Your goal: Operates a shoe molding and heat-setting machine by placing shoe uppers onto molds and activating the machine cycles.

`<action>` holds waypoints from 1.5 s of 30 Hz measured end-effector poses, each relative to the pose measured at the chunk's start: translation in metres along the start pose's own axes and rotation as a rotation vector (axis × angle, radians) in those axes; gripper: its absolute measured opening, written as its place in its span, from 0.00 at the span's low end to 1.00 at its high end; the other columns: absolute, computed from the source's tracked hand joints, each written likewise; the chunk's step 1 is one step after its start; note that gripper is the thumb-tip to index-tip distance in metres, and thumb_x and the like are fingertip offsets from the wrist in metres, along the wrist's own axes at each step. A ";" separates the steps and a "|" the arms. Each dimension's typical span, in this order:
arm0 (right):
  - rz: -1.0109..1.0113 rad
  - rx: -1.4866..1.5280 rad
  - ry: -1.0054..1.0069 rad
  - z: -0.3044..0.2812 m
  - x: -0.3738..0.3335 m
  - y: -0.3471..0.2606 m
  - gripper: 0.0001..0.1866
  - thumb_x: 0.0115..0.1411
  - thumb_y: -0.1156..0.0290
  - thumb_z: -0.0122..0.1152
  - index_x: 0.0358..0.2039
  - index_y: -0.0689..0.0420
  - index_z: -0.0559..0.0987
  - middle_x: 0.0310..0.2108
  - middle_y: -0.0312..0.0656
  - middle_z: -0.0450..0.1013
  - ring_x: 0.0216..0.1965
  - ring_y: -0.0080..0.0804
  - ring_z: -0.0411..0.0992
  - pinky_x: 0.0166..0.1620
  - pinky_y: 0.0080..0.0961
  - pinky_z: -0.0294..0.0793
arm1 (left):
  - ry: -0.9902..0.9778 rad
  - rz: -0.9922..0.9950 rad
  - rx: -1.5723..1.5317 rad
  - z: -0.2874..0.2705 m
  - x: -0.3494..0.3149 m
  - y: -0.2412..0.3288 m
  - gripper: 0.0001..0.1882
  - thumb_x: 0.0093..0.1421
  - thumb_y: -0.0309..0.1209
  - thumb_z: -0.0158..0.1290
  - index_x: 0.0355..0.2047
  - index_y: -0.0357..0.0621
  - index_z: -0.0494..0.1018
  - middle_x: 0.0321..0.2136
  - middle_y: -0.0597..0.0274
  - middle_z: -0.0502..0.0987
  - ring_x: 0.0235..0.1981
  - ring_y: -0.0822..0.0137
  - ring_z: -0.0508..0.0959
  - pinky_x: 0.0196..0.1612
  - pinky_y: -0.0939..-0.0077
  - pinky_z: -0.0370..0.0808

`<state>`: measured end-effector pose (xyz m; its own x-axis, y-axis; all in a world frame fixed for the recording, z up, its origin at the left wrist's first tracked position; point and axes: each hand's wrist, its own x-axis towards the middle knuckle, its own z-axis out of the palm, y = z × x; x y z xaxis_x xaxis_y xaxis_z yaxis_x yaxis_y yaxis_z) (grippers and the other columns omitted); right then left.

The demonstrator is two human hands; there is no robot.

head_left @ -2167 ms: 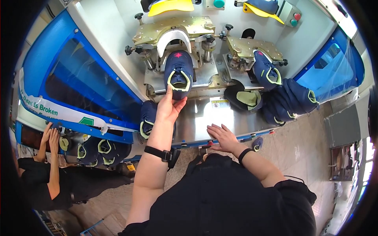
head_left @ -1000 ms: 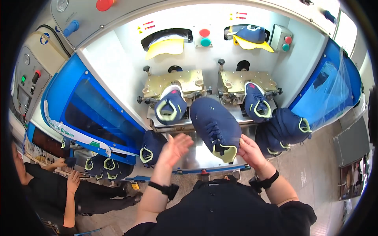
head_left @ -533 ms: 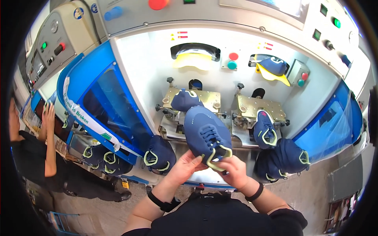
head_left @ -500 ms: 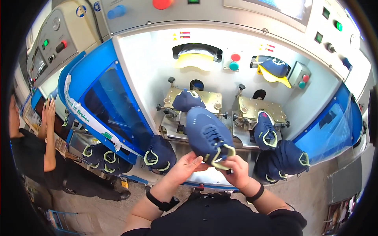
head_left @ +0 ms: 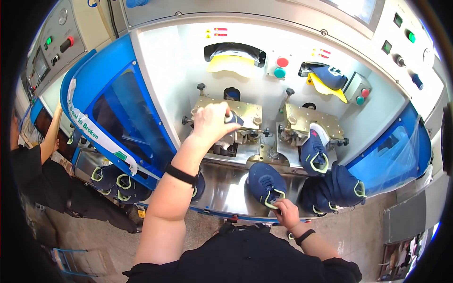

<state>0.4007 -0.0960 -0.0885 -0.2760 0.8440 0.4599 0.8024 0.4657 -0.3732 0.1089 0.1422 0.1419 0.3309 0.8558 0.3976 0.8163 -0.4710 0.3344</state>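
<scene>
My left hand [head_left: 212,123] reaches into the machine, fingers closed over a navy shoe on the left metal fixture [head_left: 248,111]; the hand hides most of that shoe. A second navy shoe [head_left: 265,182] with a pale green collar is at the metal ledge in front, toe pointing away from me. My right hand [head_left: 287,213] pinches its heel end. To the right, another navy shoe [head_left: 314,153] leans on the front of the right fixture [head_left: 315,120], toe up.
Several navy shoes [head_left: 334,188] are piled at the ledge's right end. A blue machine door [head_left: 127,111] flanks the left, another blue panel [head_left: 391,146] the right. Yellow-lipped openings [head_left: 231,64] and buttons [head_left: 282,62] line the back wall. A co-worker [head_left: 42,174] stands at far left.
My left hand has let go of the front shoe and moved up onto the shoe at the left fixture. My right hand has lowered the front shoe toward the ledge.
</scene>
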 end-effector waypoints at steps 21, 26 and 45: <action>0.401 -0.006 -0.123 -0.016 -0.020 0.057 0.11 0.52 0.62 0.68 0.29 0.54 0.77 0.27 0.40 0.72 0.33 0.43 0.72 0.38 0.37 0.72 | 0.100 0.025 0.024 0.123 -0.099 -0.030 0.18 0.45 0.30 0.67 0.33 0.46 0.70 0.32 0.58 0.73 0.39 0.54 0.74 0.41 0.58 0.72; 0.349 0.042 -0.035 -0.006 -0.043 0.057 0.12 0.53 0.63 0.67 0.28 0.57 0.76 0.26 0.43 0.72 0.32 0.45 0.72 0.35 0.38 0.72 | 0.147 0.067 0.017 0.127 -0.099 -0.031 0.18 0.45 0.28 0.67 0.33 0.45 0.70 0.32 0.59 0.73 0.39 0.53 0.74 0.40 0.59 0.72; -0.231 -0.188 -0.453 0.139 0.023 -0.056 0.28 0.57 0.61 0.58 0.57 0.60 0.71 0.54 0.38 0.68 0.47 0.30 0.67 0.46 0.27 0.67 | 0.092 0.037 0.033 0.105 -0.093 -0.020 0.18 0.46 0.27 0.67 0.36 0.45 0.72 0.34 0.59 0.74 0.41 0.54 0.75 0.42 0.59 0.73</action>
<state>0.2762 -0.0653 -0.1691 -0.6234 0.7750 0.1039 0.7634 0.6320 -0.1337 0.1114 0.0948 0.0081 0.3173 0.8143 0.4861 0.8199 -0.4931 0.2908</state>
